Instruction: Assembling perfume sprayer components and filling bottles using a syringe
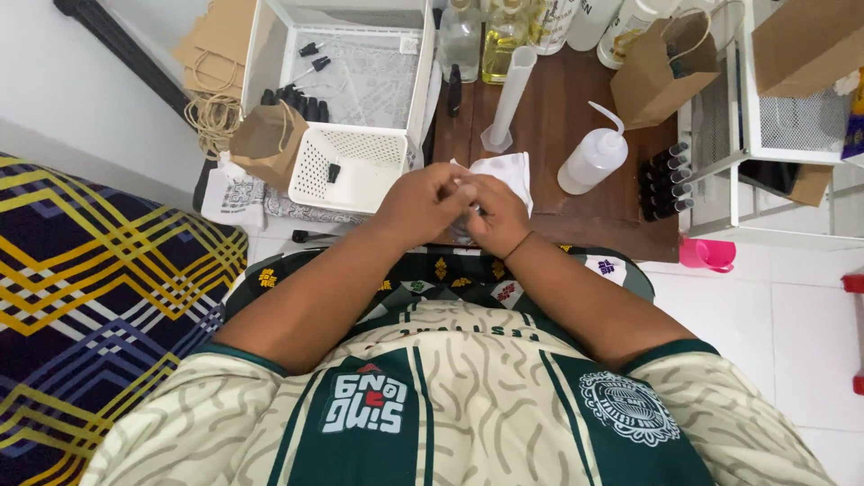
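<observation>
Currently my left hand [421,202] and my right hand [495,214] meet at the near edge of the wooden table [549,121], fingers curled together around a small item that is hidden between them; I cannot tell what it is or how firm either grip is. A white cloth [509,170] lies on the table just behind my right hand, touching it. A white squeeze bottle [592,160] stands near the cloth, to its right. A clear measuring cylinder [508,99] stands upright farther back. A white perforated basket [349,166] sits beside my left hand. A row of small black-capped vials [664,182] lies at the right edge.
</observation>
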